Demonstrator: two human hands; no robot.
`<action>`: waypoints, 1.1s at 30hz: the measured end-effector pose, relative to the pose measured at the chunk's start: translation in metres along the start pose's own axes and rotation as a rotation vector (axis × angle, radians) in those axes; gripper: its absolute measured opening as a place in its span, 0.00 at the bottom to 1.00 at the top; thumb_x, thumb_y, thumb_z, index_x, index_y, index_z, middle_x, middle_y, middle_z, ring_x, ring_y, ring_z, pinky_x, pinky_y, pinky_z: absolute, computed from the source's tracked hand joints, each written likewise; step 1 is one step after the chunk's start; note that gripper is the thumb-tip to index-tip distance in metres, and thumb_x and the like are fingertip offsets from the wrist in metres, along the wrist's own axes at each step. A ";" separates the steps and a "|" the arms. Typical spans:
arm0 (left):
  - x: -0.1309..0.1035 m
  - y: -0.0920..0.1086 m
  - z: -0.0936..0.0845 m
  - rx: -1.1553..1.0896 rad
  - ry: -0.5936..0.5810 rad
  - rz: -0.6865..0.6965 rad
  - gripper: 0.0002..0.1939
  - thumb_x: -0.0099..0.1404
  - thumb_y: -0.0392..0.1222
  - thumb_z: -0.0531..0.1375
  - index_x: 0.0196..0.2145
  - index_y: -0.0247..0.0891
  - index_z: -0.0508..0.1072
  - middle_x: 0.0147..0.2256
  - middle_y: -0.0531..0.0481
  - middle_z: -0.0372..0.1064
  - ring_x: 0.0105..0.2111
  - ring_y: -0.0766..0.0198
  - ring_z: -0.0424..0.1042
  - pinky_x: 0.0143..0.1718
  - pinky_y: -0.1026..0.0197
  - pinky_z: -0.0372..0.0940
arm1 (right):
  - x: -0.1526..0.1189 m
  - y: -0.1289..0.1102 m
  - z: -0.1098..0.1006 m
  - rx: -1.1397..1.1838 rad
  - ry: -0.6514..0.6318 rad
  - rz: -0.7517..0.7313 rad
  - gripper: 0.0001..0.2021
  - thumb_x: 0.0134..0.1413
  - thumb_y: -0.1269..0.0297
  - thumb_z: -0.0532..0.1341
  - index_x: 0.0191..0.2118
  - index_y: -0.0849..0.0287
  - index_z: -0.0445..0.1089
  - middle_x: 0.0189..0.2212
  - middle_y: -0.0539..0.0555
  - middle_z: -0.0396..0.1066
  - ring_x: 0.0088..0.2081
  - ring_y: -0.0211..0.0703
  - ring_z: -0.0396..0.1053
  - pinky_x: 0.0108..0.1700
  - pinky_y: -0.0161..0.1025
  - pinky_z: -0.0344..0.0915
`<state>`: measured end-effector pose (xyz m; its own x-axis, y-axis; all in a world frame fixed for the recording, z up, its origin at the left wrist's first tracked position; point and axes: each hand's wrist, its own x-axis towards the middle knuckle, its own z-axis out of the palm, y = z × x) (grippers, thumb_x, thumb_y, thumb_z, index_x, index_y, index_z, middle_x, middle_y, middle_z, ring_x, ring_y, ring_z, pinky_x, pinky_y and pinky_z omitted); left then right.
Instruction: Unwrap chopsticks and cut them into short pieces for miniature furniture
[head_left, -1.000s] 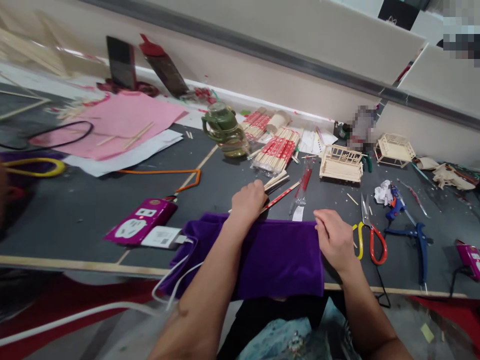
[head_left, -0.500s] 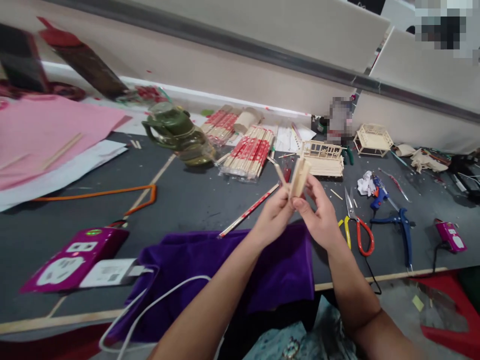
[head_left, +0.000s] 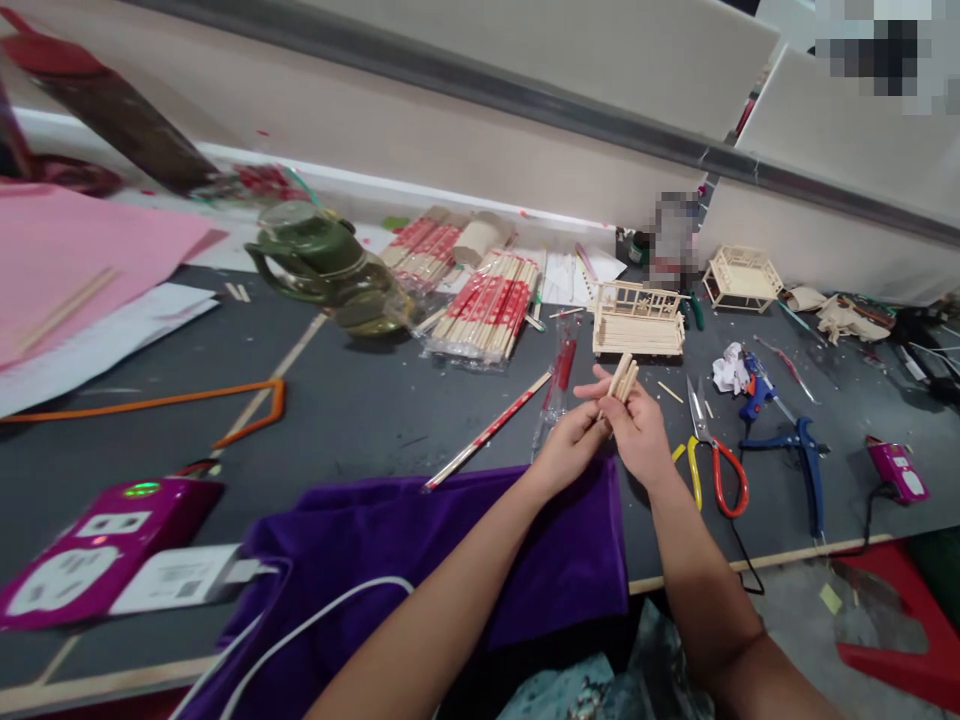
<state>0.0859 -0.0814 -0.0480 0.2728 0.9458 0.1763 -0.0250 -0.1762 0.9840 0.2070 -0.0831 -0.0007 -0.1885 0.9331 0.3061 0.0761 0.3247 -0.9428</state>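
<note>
Several short pale wooden sticks (head_left: 622, 380) are bunched together, their ends pointing up and away from me. My right hand (head_left: 640, 435) is closed around the bunch, with the thumb across its near side. At its lower end, the closed fingers of my left hand (head_left: 574, 440) pinch the sticks; the fingers hide that part. Behind my hands stands a small wooden model bench (head_left: 637, 325) with a railed back. A wrapped pair of chopsticks (head_left: 487, 432) lies left of my hands, near a clear packet with red print (head_left: 561, 370).
Scissors (head_left: 705, 450), a blue glue gun (head_left: 759, 390) and a blue cutter (head_left: 806, 460) lie to the right. Bundled chopsticks (head_left: 484, 305) and a green jug (head_left: 322, 265) stand behind on the left. Purple cloth (head_left: 555, 560) covers the front edge beside a power strip (head_left: 97, 545).
The sticks have turned in my hands and dropped slightly, now bunched with ends up. A stick that jutted out to the left no longer does. The view has shifted a little right.
</note>
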 end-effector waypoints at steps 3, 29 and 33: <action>-0.001 0.000 -0.004 0.030 0.039 -0.004 0.16 0.66 0.51 0.58 0.32 0.34 0.74 0.29 0.48 0.71 0.31 0.62 0.68 0.35 0.61 0.64 | 0.000 -0.003 0.002 0.009 -0.014 -0.015 0.10 0.66 0.61 0.56 0.43 0.53 0.75 0.47 0.54 0.77 0.60 0.47 0.67 0.63 0.46 0.60; 0.000 0.007 -0.004 -0.305 0.296 -0.146 0.21 0.61 0.60 0.64 0.34 0.36 0.73 0.26 0.52 0.70 0.26 0.66 0.70 0.30 0.64 0.64 | 0.004 0.000 -0.014 0.165 0.218 0.128 0.12 0.56 0.57 0.65 0.44 0.55 0.71 0.45 0.55 0.78 0.48 0.46 0.76 0.53 0.44 0.71; 0.003 0.010 -0.012 -0.525 0.587 -0.151 0.22 0.57 0.58 0.68 0.36 0.37 0.72 0.26 0.55 0.69 0.24 0.69 0.71 0.27 0.67 0.66 | 0.006 -0.003 -0.039 -0.129 0.348 0.154 0.09 0.59 0.57 0.61 0.40 0.56 0.72 0.36 0.53 0.78 0.36 0.43 0.77 0.42 0.42 0.72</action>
<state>0.0749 -0.0772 -0.0371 -0.2377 0.9640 -0.1194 -0.5171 -0.0215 0.8556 0.2438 -0.0725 0.0095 0.1761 0.9618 0.2095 0.2036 0.1726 -0.9637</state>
